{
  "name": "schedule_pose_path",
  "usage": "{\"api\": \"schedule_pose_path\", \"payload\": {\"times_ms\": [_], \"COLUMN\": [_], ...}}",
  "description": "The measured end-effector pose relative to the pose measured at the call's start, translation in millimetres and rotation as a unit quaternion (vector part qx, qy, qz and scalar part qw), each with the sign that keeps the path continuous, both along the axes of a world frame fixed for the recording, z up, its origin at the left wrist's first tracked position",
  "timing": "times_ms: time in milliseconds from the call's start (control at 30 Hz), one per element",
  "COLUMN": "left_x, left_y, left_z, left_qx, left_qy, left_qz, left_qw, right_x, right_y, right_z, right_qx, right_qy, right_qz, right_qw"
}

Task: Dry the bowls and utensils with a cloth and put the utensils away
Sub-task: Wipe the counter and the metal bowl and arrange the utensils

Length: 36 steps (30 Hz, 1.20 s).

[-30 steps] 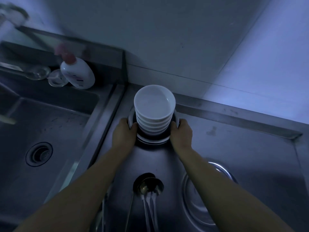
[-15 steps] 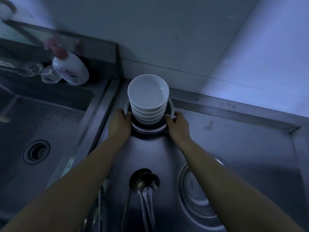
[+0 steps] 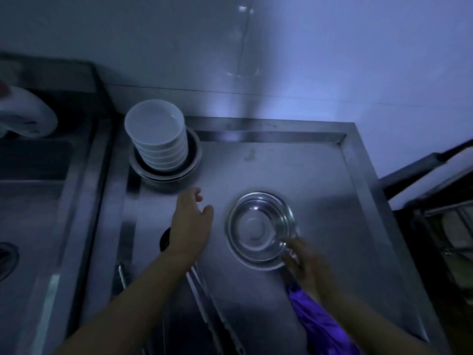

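Observation:
A stack of several white bowls (image 3: 156,129) stands in nested steel bowls (image 3: 195,160) at the counter's back left. A single steel bowl (image 3: 256,226) sits in the middle of the steel counter (image 3: 320,175). My right hand (image 3: 307,265) grips its near right rim; the view is blurred there. My left hand (image 3: 190,224) hovers with relaxed fingers between the stack and the steel bowl, holding nothing. A purple cloth (image 3: 320,321) lies under my right forearm. The long utensil handles (image 3: 212,303) run under my left forearm, their heads mostly hidden.
A sink basin (image 3: 30,201) lies to the left, with a white soap bottle (image 3: 23,114) at its back edge. A dark wire rack (image 3: 448,226) stands off the counter's right edge. A tiled wall (image 3: 281,47) closes the back.
Both hands have let go of the bowl stack. The view swung right; my right hand moved to the single steel bowl's rim, and my left hand drew back toward the middle.

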State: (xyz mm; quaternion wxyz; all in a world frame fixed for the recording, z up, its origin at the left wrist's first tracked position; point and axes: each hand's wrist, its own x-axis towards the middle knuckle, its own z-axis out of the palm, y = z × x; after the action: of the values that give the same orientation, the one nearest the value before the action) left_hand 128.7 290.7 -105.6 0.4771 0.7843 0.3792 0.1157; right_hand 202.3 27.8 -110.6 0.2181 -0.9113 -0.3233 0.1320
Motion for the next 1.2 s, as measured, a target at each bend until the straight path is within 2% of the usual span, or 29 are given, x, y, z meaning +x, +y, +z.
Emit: {"api": "schedule_pose_path", "payload": {"times_ms": [200,300,400,467,633,733,833,967,1200], "left_x": [6.7,4.9,4.6,5.8,18.7,32.8,54.3,85.4,135.2], "left_y": [-68.6,-94.1,-111.6,-119.5,-135.0,-146.8,-158.5,-176.1,-202.0], "left_z": [-0.5,-8.4,-18.5,-23.5,-31.7,-37.7,-46.9,-55.2,-63.4], "left_qx": [0.012,-0.002,-0.011,-0.015,0.006,0.044,0.113,0.199,0.218], "left_qy": [0.014,0.035,0.069,0.087,0.115,0.117,0.1,0.135,0.223], "left_qz": [-0.126,-0.152,-0.174,-0.183,-0.186,-0.185,-0.202,-0.203,-0.214], "left_qw": [0.992,0.988,0.982,0.979,0.976,0.975,0.968,0.949,0.926], "right_x": [-60.5,-78.5,-77.0,-67.3,-16.3,29.6,78.2,140.9,232.0], "right_y": [-121.7,-135.2,-119.3,-107.1,-76.7,-62.8,-52.7,-33.9,22.1], "right_z": [-7.5,-23.1,-37.7,-46.1,-53.4,-56.4,-63.3,-73.6,-86.7], "right_qx": [-0.079,-0.141,-0.192,-0.211,-0.224,-0.203,-0.184,-0.143,-0.101], "right_qy": [-0.17,-0.164,-0.123,-0.133,-0.122,-0.11,-0.127,-0.145,-0.179], "right_qz": [0.109,0.145,0.119,0.103,0.012,-0.008,0.03,0.087,0.184], "right_qw": [0.976,0.965,0.966,0.963,0.967,0.973,0.974,0.975,0.961]}}
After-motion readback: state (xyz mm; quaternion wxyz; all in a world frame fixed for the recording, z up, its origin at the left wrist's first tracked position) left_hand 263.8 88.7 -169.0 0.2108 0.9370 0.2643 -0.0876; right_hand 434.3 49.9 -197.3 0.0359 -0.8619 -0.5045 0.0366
